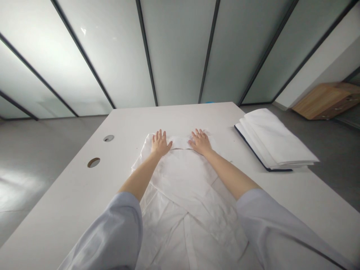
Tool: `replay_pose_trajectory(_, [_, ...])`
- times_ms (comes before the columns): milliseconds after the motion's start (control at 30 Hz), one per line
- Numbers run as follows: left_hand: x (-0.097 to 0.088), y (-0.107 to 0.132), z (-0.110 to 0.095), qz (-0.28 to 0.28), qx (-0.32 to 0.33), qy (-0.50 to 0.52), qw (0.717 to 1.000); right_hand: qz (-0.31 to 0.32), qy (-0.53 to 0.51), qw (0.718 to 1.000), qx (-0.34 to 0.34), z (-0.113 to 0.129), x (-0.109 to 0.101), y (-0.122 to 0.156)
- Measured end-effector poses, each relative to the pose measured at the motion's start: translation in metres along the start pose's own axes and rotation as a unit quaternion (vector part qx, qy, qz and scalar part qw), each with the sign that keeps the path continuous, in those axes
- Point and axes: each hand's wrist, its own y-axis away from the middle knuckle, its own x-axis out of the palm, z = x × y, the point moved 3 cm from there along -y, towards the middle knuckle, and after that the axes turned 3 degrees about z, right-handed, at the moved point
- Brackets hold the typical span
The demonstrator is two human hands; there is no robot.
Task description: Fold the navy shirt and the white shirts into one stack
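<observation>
A white garment [185, 187] lies spread on the white table [70, 195], partly folded, running from the near edge toward the middle. My left hand [160, 143] lies flat on its far left corner, fingers stretched out and apart. My right hand [200, 142] rests flat on the far right part of the same cloth, fingers also spread. Both palms press down on the fabric and neither hand grips anything. My pale blue sleeves fill the bottom of the view.
A stack of folded white cloth [274, 140] with a dark edge sits at the table's right. Two round cable holes [93, 162] are on the left side. Frosted glass panels stand behind the table; a wooden cabinet [326, 99] is at the far right.
</observation>
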Motion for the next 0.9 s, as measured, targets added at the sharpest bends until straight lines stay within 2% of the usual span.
replay_pose_trajectory(67, [0.010, 0.002, -0.002, 0.067, 0.006, 0.007, 0.998, 0.042, -0.009, 0.999, 0.030, -0.003, 0.007, -0.001])
replay_pose_trajectory(133, [0.018, 0.004, -0.002, 0.102, -0.017, 0.013, 0.995, 0.061, -0.016, 0.996, 0.070, -0.005, 0.011, -0.001])
replay_pose_trajectory(300, [0.021, 0.006, -0.001, 0.072, -0.049, 0.015, 0.996, 0.063, -0.028, 0.995, 0.077, -0.007, 0.013, -0.003])
replay_pose_trajectory(467, [0.012, 0.014, 0.000, 0.023, -0.003, 0.029, 0.999, 0.004, -0.046, 0.999, 0.011, -0.007, 0.004, 0.005])
replay_pose_trajectory(567, [0.004, 0.032, 0.002, 0.034, 0.017, 0.027, 0.999, -0.019, -0.043, 0.998, -0.036, -0.009, -0.004, 0.023])
replay_pose_trajectory(700, [-0.001, 0.074, 0.004, 0.124, 0.025, -0.004, 0.992, -0.003, -0.013, 0.998, -0.058, -0.012, -0.012, 0.065])
replay_pose_trajectory(800, [0.002, 0.104, 0.000, 0.159, 0.020, -0.036, 0.986, 0.038, 0.022, 0.999, -0.032, -0.009, -0.013, 0.100])
replay_pose_trajectory(900, [0.009, 0.117, -0.006, 0.166, 0.002, -0.046, 0.985, 0.084, 0.036, 0.996, 0.018, -0.001, -0.008, 0.124])
